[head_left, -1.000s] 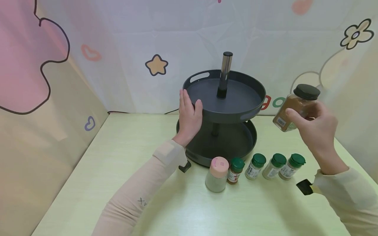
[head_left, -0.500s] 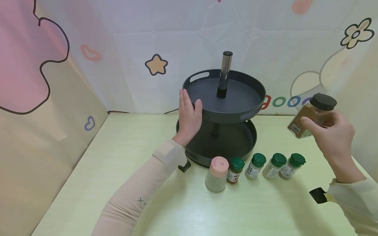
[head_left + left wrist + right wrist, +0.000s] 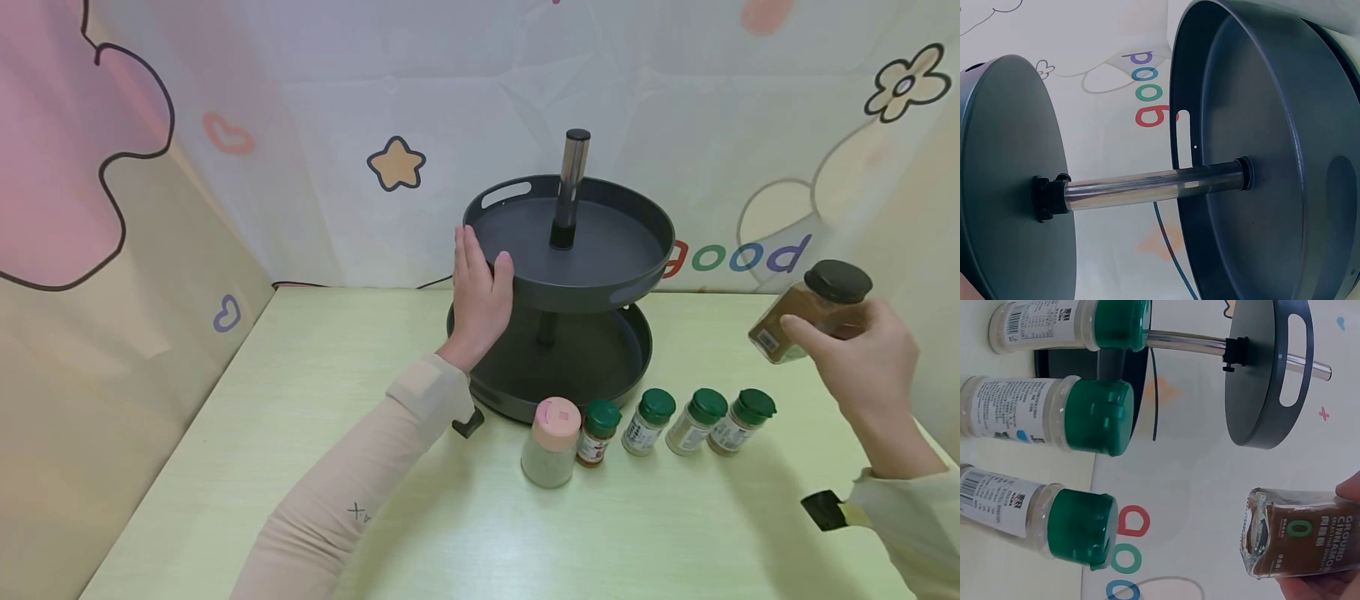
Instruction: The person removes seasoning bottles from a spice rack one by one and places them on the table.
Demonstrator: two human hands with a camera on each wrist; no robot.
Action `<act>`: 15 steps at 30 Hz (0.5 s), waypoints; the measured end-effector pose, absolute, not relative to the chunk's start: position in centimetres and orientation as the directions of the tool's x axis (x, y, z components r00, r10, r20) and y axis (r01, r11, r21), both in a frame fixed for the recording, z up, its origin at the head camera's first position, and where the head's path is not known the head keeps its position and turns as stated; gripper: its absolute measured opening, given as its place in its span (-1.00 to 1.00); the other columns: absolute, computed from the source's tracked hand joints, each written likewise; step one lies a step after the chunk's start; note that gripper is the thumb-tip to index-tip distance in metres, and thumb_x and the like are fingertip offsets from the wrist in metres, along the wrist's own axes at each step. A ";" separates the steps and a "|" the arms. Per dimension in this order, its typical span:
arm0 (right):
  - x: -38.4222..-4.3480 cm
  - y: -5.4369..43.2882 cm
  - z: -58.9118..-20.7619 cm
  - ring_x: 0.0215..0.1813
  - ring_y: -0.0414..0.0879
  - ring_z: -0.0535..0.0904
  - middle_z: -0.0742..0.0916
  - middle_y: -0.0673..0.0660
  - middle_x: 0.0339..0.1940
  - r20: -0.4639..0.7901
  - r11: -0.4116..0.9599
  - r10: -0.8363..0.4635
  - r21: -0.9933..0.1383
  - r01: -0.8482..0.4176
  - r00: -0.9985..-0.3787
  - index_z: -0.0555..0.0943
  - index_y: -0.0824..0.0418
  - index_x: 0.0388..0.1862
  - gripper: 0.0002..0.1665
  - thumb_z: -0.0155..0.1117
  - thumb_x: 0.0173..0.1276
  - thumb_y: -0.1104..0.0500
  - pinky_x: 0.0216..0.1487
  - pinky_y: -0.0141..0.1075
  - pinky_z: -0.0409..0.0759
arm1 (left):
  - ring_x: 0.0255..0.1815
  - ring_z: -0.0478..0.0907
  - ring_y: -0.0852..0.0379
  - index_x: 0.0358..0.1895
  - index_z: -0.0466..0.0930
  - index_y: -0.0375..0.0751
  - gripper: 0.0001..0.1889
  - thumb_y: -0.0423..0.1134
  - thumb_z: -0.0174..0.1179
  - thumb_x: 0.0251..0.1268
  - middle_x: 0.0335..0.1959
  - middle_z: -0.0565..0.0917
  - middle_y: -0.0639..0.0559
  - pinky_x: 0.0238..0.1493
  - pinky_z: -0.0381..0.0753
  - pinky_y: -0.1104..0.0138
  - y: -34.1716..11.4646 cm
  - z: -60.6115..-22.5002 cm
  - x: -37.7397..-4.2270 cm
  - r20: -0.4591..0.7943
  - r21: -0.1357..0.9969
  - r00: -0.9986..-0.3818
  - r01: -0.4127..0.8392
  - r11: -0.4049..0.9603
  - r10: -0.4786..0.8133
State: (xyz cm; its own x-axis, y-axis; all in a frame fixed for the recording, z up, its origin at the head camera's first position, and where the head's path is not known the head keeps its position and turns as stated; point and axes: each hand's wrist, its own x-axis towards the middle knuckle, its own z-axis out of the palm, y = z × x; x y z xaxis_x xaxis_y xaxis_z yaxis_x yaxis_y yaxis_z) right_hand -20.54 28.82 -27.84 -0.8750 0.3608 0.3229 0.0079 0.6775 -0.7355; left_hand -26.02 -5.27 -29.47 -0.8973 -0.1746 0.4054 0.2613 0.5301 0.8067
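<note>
My right hand (image 3: 873, 358) holds a glass jar of ground cinnamon (image 3: 795, 321) between thumb and fingers, with its black lid tilted up and to the right. Its brown label with lettering shows in the right wrist view on the cinnamon jar (image 3: 1304, 540). This jar is raised to the right of a dark two-tier round stand. My left hand (image 3: 482, 304), fingers straight and together, lies against the left side of the upper tray (image 3: 615, 237). Below it sits the lower tray (image 3: 592, 358), joined by a metal post (image 3: 1147, 187) seen between the tiers in the left wrist view.
In front of the stand, a pink-lidded shaker (image 3: 551, 454) stands close beside a green-capped red-brown spice jar (image 3: 596, 433). Further right are three pale green-capped jars (image 3: 645, 422). A printed cloth backdrop (image 3: 300, 183) rises behind the table (image 3: 337, 350).
My right hand has moved right and downward with the cinnamon jar, away from the stand. The left hand and the standing jars have stayed in place.
</note>
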 end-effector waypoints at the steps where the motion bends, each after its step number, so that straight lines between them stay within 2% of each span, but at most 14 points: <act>1: -20.5 29.0 -27.9 -0.40 -0.43 0.28 0.40 -0.31 -0.51 0.315 0.679 0.361 -0.734 0.016 -0.878 0.32 -0.27 -0.44 -0.76 0.23 0.07 -0.04 -0.48 -0.58 0.27 | 0.44 -0.31 0.10 0.38 -0.28 -0.26 -0.33 -0.04 -0.31 0.32 0.44 -0.27 -0.02 0.40 -0.17 0.17 -5.3 -29.5 -26.0 0.403 0.808 -0.899 0.259 0.530 -0.174; 10: -20.6 30.5 -28.8 -0.42 -0.45 0.23 0.36 -0.32 -0.49 0.265 0.692 0.394 -0.715 0.095 -0.880 0.26 -0.28 -0.42 -0.71 0.23 0.06 -0.07 -0.44 -0.46 0.25 | 0.44 -0.32 0.11 0.38 -0.29 -0.26 -0.33 -0.04 -0.31 0.32 0.44 -0.28 -0.02 0.40 -0.17 0.19 -5.3 -29.5 -26.0 0.403 0.809 -0.898 0.261 0.526 -0.175; 15: -20.5 31.1 -29.2 -0.40 -0.43 0.21 0.36 -0.26 -0.45 0.231 0.686 0.401 -0.717 0.124 -0.887 0.25 -0.25 -0.39 -0.69 0.23 0.06 -0.08 -0.42 -0.40 0.25 | 0.44 -0.32 0.11 0.38 -0.29 -0.25 -0.33 -0.04 -0.31 0.32 0.44 -0.28 -0.02 0.40 -0.18 0.18 -5.3 -29.5 -26.0 0.400 0.811 -0.900 0.258 0.525 -0.175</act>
